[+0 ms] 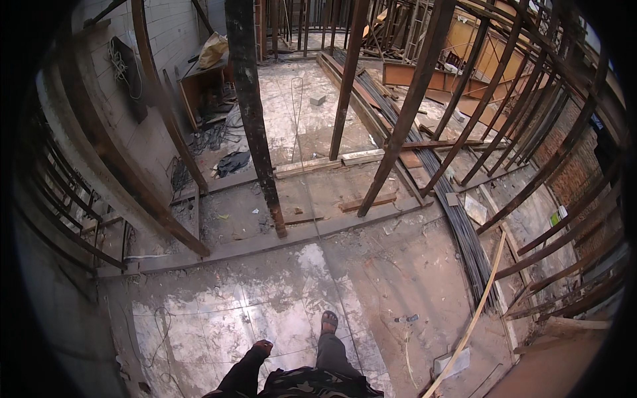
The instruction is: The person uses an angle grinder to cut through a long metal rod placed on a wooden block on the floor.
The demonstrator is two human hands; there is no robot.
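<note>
your left hand (264,345), low over the dirt-smeared tiled floor (199,325), left of your sandalled foot (328,322). fingers look partly curled; cannot tell whether they grip anything. your right hand out of view. floor tiles nearest your hand. off to your right, a long light strip (482,305) slants across a pale block (458,359); farther out, a bundle of dark rods (458,229) runs away past upright posts (247,113).

The tiles (199,325) are mottled white, posts (348,79) brown, garment (312,381) camouflage-patterned.
</note>
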